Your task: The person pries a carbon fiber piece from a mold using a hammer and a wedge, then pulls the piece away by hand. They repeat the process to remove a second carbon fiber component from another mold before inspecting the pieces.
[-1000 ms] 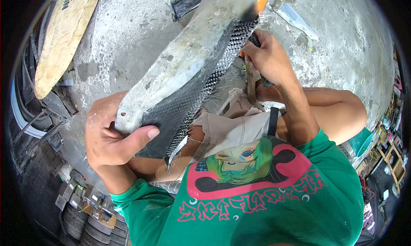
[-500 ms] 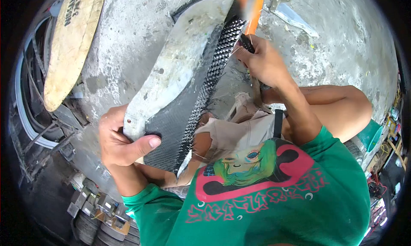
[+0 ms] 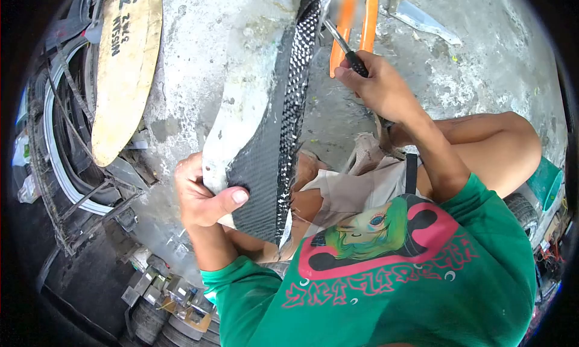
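The carbon-fibre panel (image 3: pixel 265 160), seemingly light, stiff and sharp-edged, is clamped at its near end by the left hand (image 3: pixel 202 199); a slim tool (image 3: pixel 341 42) is gripped in the right hand (image 3: pixel 377 84).

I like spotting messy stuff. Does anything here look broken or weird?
Yes. The black woven panel that the left hand grips has a ragged, frayed right edge, and its pale side is blotchy and rough. The right hand holds a thin tool at that edge. The concrete floor is stained too.
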`<action>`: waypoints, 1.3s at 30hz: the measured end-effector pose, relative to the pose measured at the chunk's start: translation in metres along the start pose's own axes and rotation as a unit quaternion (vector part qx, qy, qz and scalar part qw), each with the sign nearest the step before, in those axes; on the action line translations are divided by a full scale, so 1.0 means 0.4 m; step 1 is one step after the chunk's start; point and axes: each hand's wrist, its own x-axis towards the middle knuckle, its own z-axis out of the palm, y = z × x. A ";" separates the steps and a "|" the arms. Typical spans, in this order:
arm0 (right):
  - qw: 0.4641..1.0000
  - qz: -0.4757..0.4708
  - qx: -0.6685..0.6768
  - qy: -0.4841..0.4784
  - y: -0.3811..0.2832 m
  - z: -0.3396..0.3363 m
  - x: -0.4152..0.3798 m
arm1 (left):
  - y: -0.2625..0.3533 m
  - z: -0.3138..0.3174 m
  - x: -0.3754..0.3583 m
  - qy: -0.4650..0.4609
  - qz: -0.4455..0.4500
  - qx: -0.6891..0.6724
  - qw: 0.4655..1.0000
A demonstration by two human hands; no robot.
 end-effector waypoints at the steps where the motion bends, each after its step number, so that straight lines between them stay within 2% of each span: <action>1: 1.000 -0.001 0.002 -0.002 0.002 0.000 0.000 | -0.002 0.003 0.001 0.007 0.006 -0.002 1.000; 17: 1.000 -0.010 0.016 -0.014 -0.012 0.008 -0.006 | -0.005 0.022 0.015 0.096 0.022 0.050 0.994; 20: 0.999 -0.025 0.026 -0.014 -0.005 0.011 -0.004 | -0.003 0.032 0.021 0.120 -0.006 0.060 0.991; 25: 0.999 -0.029 0.027 -0.016 -0.008 0.011 -0.006 | -0.004 0.072 0.043 0.223 -0.057 0.027 0.973; 30: 0.999 -0.010 0.037 -0.023 -0.012 0.010 -0.008 | -0.030 0.060 0.061 0.260 -0.098 0.118 0.953; 32: 0.999 -0.021 0.032 -0.022 -0.005 0.012 -0.002 | -0.031 0.071 0.069 0.319 -0.071 0.111 0.938; 33: 0.999 -0.033 0.026 -0.021 -0.002 0.014 0.000 | -0.034 0.063 0.070 0.319 -0.072 0.112 0.938; 35: 0.999 -0.033 0.030 -0.020 0.001 0.020 0.002 | -0.045 0.041 0.067 0.338 -0.077 0.206 0.915; 39: 0.998 -0.029 0.049 -0.029 0.005 0.026 -0.001 | -0.060 0.030 0.068 0.357 -0.071 0.212 0.907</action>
